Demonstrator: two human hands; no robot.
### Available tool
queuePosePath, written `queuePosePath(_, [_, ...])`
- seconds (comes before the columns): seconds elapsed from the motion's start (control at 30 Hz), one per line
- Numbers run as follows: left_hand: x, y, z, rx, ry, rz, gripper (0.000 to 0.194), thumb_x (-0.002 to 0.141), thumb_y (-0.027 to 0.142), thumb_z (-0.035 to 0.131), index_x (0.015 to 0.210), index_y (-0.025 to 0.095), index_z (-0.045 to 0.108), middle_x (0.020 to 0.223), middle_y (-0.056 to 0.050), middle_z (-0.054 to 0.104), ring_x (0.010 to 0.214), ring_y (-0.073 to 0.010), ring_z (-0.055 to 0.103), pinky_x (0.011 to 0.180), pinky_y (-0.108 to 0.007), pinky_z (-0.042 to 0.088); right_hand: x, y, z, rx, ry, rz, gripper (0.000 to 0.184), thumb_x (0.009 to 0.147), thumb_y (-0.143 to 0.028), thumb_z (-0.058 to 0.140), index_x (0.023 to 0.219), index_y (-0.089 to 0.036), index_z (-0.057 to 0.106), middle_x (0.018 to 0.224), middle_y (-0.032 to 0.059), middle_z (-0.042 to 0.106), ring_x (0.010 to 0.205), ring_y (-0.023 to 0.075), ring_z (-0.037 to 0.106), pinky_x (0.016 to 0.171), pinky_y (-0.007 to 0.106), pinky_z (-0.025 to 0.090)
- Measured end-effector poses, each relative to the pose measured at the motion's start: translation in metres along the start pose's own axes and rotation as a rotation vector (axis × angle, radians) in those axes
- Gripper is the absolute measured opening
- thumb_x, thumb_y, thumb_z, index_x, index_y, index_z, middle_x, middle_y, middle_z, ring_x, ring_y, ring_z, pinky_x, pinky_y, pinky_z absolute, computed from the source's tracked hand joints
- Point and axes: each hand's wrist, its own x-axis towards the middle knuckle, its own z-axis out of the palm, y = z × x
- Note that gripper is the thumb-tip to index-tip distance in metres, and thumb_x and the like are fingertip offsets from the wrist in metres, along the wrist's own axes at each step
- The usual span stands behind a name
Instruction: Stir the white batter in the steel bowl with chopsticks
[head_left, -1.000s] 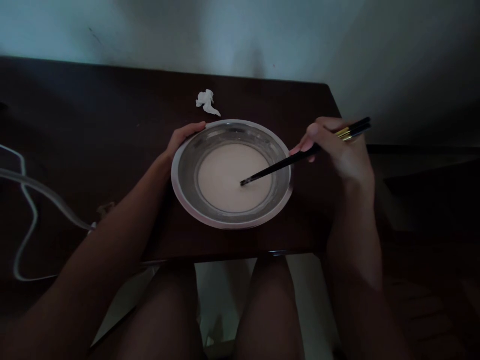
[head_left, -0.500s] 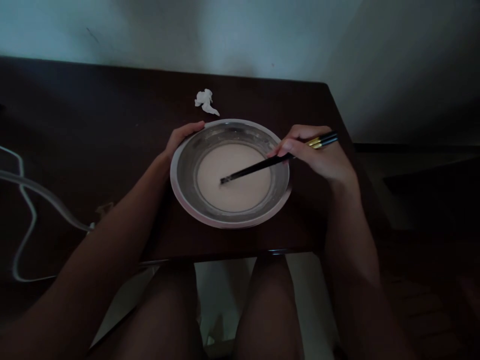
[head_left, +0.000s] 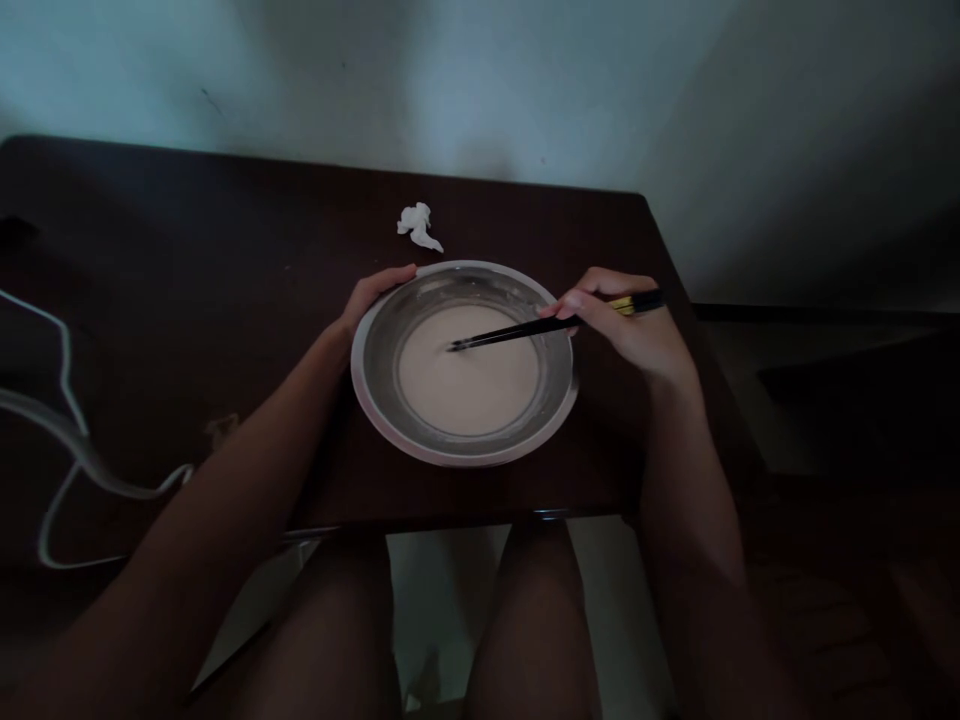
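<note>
Near the counter's (head_left: 187,260) front edge, the left hand (head_left: 369,298) grips the bowl's (head_left: 375,350) rim; the right hand (head_left: 630,325) pinches chopsticks (head_left: 517,331) closed, tips in the batter (head_left: 469,385).

Both forearms extended forward, hands apart.
Left hand (head_left: 373,298): fingers curled in a light side grip. Right hand (head_left: 634,325): fingers pinched closed, wrist angled inward.

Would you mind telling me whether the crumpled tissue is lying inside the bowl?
No, the crumpled tissue lies on the table beyond the bowl, clear of its rim.
</note>
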Motion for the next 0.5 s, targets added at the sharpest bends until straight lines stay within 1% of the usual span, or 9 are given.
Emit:
queuePosePath(0.07, [0.001, 0.0, 0.0, 0.001, 0.024, 0.009, 0.028, 0.094, 0.034, 0.055, 0.102, 0.021, 0.079, 0.092, -0.002, 0.082, 0.117, -0.0257, 0.073, 0.101, -0.036, 0.057, -0.001, -0.002, -0.005, 0.003, 0.107, -0.006, 0.04, 0.086, -0.056, 0.077, 0.063, -0.023, 0.072, 0.07, 0.0029, 0.078, 0.065, 0.0162, 0.072, 0.051, 0.026, 0.052])
queuePosePath(0.1, [0.002, -0.001, -0.001, -0.004, 0.021, 0.01, 0.031, 0.095, 0.033, 0.052, 0.105, 0.02, 0.078, 0.092, -0.003, 0.082, 0.116, -0.0262, 0.073, 0.101, -0.037, 0.057, -0.002, -0.003, -0.007, 0.01, 0.127, -0.007, 0.043, 0.088, -0.055, 0.075, 0.061, -0.022, 0.07, 0.066, 0.0028, 0.076, 0.061, 0.0156, 0.07, 0.048, 0.025, 0.049])
queuePosePath(0.17, [0.007, -0.003, -0.004, -0.014, -0.006, -0.015, 0.034, 0.094, 0.031, 0.05, 0.109, 0.018, 0.078, 0.093, -0.005, 0.082, 0.114, -0.0273, 0.074, 0.099, -0.038, 0.058, -0.002, -0.006, -0.008, 0.025, 0.069, 0.0, 0.044, 0.089, -0.054, 0.074, 0.059, -0.022, 0.07, 0.063, 0.0023, 0.075, 0.057, 0.0147, 0.068, 0.047, 0.025, 0.049])
queuePosePath(0.23, [0.011, -0.005, -0.008, -0.036, 0.005, -0.036, 0.032, 0.093, 0.034, 0.053, 0.105, 0.019, 0.079, 0.089, -0.006, 0.082, 0.109, -0.0279, 0.076, 0.097, -0.037, 0.059, -0.001, -0.007, -0.004, 0.027, -0.046, 0.006, 0.037, 0.088, -0.051, 0.076, 0.063, -0.023, 0.073, 0.068, 0.0019, 0.078, 0.061, 0.0146, 0.071, 0.053, 0.025, 0.054])
queuePosePath(0.27, [0.013, -0.006, -0.009, -0.056, 0.012, -0.046, 0.03, 0.092, 0.036, 0.055, 0.103, 0.021, 0.079, 0.088, -0.006, 0.082, 0.105, -0.0274, 0.077, 0.096, -0.036, 0.06, -0.001, -0.006, -0.002, 0.022, -0.086, 0.005, 0.033, 0.087, -0.049, 0.078, 0.066, -0.023, 0.074, 0.073, 0.0018, 0.08, 0.066, 0.0148, 0.072, 0.058, 0.026, 0.056])
queuePosePath(0.3, [0.013, -0.006, -0.01, -0.076, 0.003, -0.056, 0.029, 0.091, 0.036, 0.057, 0.103, 0.022, 0.079, 0.089, -0.005, 0.082, 0.103, -0.0266, 0.077, 0.096, -0.036, 0.061, 0.0, -0.006, 0.0, 0.015, -0.1, 0.0, 0.03, 0.086, -0.048, 0.079, 0.069, -0.024, 0.075, 0.077, 0.0018, 0.081, 0.069, 0.0149, 0.073, 0.061, 0.026, 0.058])
queuePosePath(0.37, [0.013, -0.006, -0.011, -0.11, -0.01, -0.055, 0.027, 0.091, 0.035, 0.058, 0.102, 0.023, 0.08, 0.09, -0.004, 0.083, 0.102, -0.0245, 0.077, 0.096, -0.033, 0.06, 0.001, -0.005, 0.0, 0.003, -0.032, -0.013, 0.028, 0.086, -0.046, 0.079, 0.07, -0.024, 0.075, 0.079, 0.002, 0.081, 0.071, 0.0147, 0.074, 0.062, 0.026, 0.058])
queuePosePath(0.43, [0.012, -0.006, -0.011, -0.124, -0.008, -0.042, 0.026, 0.091, 0.034, 0.059, 0.102, 0.023, 0.08, 0.092, -0.004, 0.083, 0.102, -0.023, 0.077, 0.096, -0.031, 0.06, 0.0, -0.005, -0.004, -0.003, 0.098, -0.017, 0.034, 0.089, -0.047, 0.076, 0.066, -0.023, 0.073, 0.072, 0.0022, 0.079, 0.066, 0.0142, 0.072, 0.055, 0.024, 0.053])
queuePosePath(0.5, [0.011, -0.005, -0.011, -0.117, 0.018, -0.037, 0.025, 0.092, 0.033, 0.059, 0.101, 0.023, 0.08, 0.089, -0.004, 0.083, 0.098, -0.0228, 0.078, 0.093, -0.031, 0.061, -0.001, -0.006, -0.006, 0.006, 0.134, -0.013, 0.04, 0.09, -0.049, 0.074, 0.061, -0.022, 0.07, 0.065, 0.0021, 0.076, 0.06, 0.0143, 0.07, 0.048, 0.024, 0.048])
